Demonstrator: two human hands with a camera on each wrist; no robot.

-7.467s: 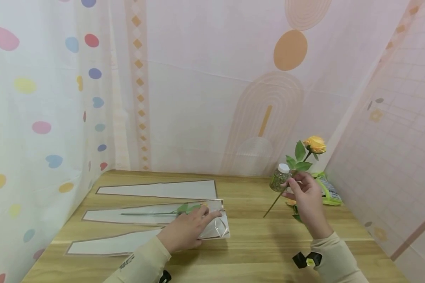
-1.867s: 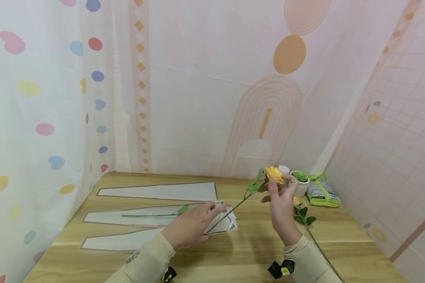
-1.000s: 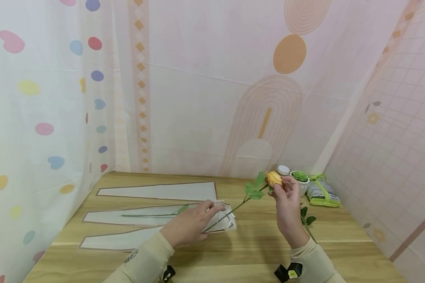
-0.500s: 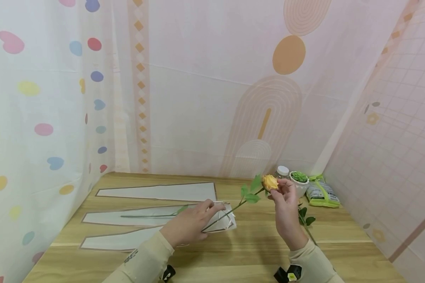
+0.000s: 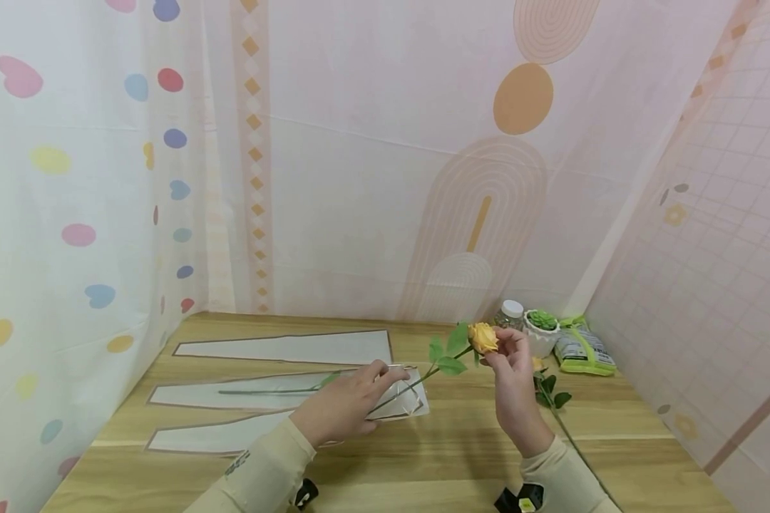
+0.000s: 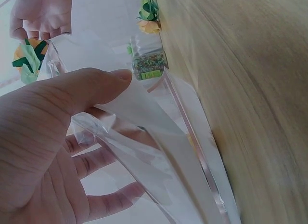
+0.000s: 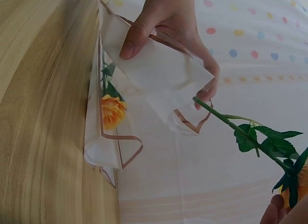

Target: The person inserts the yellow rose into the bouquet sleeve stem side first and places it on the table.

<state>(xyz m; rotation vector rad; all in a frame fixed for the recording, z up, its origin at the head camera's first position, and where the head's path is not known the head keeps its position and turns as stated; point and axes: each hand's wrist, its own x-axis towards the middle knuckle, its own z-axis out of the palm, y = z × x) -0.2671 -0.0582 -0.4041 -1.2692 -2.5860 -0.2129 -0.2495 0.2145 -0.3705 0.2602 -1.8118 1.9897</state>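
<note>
My left hand (image 5: 343, 406) pinches the mouth of a clear-and-white flower sleeve (image 7: 154, 74) with a brown border, thumb on one face and fingers on the other. A yellow artificial rose (image 5: 483, 338) is held just under its bloom by my right hand (image 5: 516, 392). Its green stem slants down leftward, and the cut end (image 7: 195, 98) reaches the sleeve's mouth by my left fingers. Whether the tip is inside, I cannot tell. Beneath, another sleeve (image 5: 186, 394) lies flat with a second yellow rose (image 7: 113, 112) in it; my left hand hides its bloom in the head view.
A third sleeve (image 5: 334, 345) lies flat at the back. On the right, another rose (image 5: 548, 388) rests on the wooden table (image 5: 462, 456). Behind it stand a white-capped jar (image 5: 512, 311), a potted succulent (image 5: 542, 331) and a grey-green packet (image 5: 585, 349).
The right hand, earlier holding the rose upright by its stem near the jar, now grips it below the bloom. In the last second the rose has shifted left and slightly down; the left hand stays put.
</note>
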